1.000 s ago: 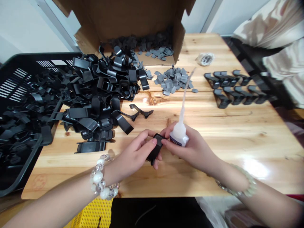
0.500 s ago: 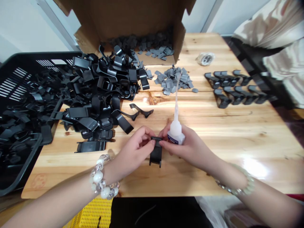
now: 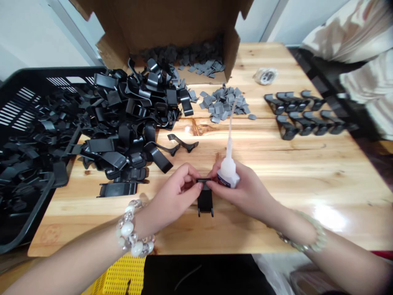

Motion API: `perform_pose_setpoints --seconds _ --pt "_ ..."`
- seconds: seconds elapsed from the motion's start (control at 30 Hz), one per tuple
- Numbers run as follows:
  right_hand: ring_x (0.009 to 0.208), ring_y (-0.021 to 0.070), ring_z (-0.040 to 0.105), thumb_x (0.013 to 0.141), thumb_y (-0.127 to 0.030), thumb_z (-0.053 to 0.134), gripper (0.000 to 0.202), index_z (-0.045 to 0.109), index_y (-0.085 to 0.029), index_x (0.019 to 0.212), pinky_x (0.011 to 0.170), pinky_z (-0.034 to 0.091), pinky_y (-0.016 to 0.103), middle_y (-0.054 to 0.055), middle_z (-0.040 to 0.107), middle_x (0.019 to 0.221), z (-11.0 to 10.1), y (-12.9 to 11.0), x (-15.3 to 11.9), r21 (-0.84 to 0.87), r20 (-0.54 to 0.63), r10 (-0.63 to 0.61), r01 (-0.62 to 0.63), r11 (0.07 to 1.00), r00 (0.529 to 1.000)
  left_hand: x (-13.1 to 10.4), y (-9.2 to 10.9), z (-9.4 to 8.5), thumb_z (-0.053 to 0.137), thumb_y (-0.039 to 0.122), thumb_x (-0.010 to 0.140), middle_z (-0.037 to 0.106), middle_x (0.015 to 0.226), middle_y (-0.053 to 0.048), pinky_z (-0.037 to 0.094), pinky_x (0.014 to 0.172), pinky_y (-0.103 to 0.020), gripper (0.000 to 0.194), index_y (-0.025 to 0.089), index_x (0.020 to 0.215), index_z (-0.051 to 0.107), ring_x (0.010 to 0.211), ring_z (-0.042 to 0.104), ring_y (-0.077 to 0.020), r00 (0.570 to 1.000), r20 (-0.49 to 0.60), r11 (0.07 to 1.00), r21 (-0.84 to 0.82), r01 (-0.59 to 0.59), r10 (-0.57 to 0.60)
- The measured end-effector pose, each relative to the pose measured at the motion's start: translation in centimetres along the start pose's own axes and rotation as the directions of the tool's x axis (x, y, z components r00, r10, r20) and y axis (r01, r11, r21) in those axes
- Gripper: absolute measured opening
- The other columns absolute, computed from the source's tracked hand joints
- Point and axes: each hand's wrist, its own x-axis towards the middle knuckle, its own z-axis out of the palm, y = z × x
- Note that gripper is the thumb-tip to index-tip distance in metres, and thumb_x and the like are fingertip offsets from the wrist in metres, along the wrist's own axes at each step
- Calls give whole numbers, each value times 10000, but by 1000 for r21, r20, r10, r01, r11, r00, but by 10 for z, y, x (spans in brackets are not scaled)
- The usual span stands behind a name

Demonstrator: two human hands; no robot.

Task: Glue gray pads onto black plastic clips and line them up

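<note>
Near the table's front edge, a black plastic clip (image 3: pixel 205 201) is pinched at its far end between both hands. My left hand (image 3: pixel 181 188) grips its left side, thumb on top. The thumb of my right hand (image 3: pixel 238 184) presses its right side. Within the right hand's curled fingers sits a small white glue bottle (image 3: pixel 228 170), its long thin nozzle pointing up and away. Part of the bottle's dark label shows; the fingertips under the clip are hidden.
A heap of black clips (image 3: pixel 123 127) spills from a black basket (image 3: pixel 18 78) on the left. Small grey pads (image 3: pixel 225 102) lie before a cardboard box (image 3: pixel 172 24). Clips in rows (image 3: pixel 303 119) and a tape roll (image 3: pixel 265 76) are at the right.
The clip has shifted slightly right and turned a little in my fingers, so its far end shows edge-on. The bottle's nozzle leans a bit further right.
</note>
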Motion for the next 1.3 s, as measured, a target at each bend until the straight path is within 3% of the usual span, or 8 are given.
perform_pose_setpoints --seconds 0.63,1.03,1.3 --pt "709 125 549 771 -236 651 124 539 -190 799 622 446 252 -2 581 756 0 0 0 -42 -9 -1 1 999 1000 1 0 1 522 223 877 544 765 31 365 621 -244 78 206 861 447 699 481 -113 1000 7 1000 -18 9 -9" --pt "682 122 530 757 -233 657 139 536 -179 799 636 439 270 0 570 748 0 0 3 84 54 77 -82 993 996 2 1 1 529 214 867 520 734 39 372 602 -228 75 203 838 461 677 459 -107 1000 -12 1000 -4 2 -2" --pt "698 132 553 757 -240 664 149 534 -182 800 635 441 274 12 602 769 1 2 1 79 14 73 -74 994 997 2 0 0 523 209 876 524 782 34 388 657 -235 51 200 882 473 734 475 -109 1000 -9 1000 -7 -10 10"
